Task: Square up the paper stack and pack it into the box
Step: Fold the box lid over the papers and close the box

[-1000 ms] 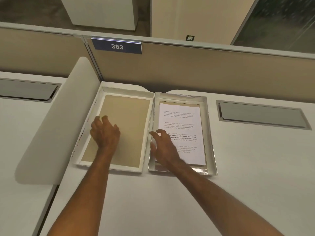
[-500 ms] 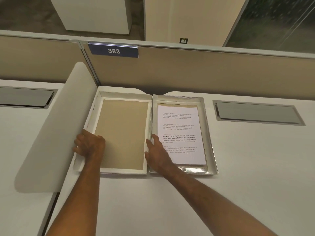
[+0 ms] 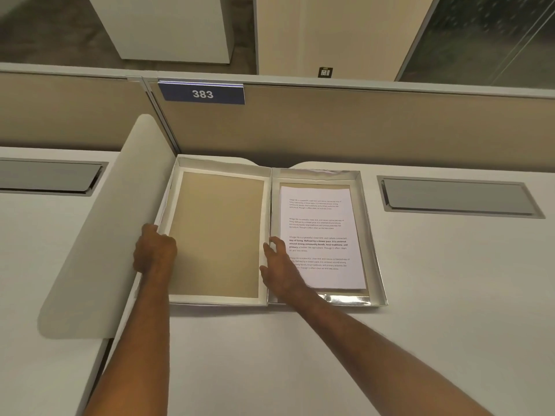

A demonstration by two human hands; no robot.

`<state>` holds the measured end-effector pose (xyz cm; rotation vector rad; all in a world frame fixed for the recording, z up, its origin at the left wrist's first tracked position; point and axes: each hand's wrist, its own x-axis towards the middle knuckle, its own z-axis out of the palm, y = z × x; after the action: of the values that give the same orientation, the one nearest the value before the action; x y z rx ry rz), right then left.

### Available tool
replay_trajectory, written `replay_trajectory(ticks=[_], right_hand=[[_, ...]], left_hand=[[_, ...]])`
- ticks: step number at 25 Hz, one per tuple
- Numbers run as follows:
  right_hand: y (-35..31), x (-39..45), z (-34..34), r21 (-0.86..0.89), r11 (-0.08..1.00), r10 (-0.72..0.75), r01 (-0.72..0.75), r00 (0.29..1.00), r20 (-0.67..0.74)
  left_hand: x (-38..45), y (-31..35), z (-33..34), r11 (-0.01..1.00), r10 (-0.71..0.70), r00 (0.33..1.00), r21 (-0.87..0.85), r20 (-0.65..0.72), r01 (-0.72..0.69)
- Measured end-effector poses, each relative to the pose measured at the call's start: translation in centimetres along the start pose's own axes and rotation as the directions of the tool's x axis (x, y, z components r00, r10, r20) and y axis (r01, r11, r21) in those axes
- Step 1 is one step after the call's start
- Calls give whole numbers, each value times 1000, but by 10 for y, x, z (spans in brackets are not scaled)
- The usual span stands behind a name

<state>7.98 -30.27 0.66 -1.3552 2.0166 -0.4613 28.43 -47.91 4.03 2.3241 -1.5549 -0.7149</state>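
A blue sign (image 3: 201,93) reads "383". The left hand (image 3: 154,252) grips the box lid's (image 3: 216,235) left edge. The right hand (image 3: 280,267) lies open beside the printed paper stack (image 3: 321,235).

We note dim, warm indoor light from overhead; the surface (image 3: 420,295) reads greyish-cream. Soft shadow lies under the partition (image 3: 360,133). Glare on the box's (image 3: 372,241) silver lining near its front wall. Wide-angle bowing bends edges; focus fairly sharp centrally
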Motion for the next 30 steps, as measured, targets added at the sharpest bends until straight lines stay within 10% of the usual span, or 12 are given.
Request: replay_trajectory(ticks=[16, 26, 30], right_hand=[[2, -17, -34, 416, 907, 76, -64, 997, -12], [2, -70, -139, 943, 324, 231, 79, 960, -160], [32, -80, -166, 951, 308, 350, 31, 925, -144]], left_hand=[[-83, 82, -113, 860, 357, 872, -481, 335, -168], [-186, 128, -38, 852, 475, 660, -491, 582, -181], [-192, 107, 16, 890, 440, 642, -397, 628, -223]])
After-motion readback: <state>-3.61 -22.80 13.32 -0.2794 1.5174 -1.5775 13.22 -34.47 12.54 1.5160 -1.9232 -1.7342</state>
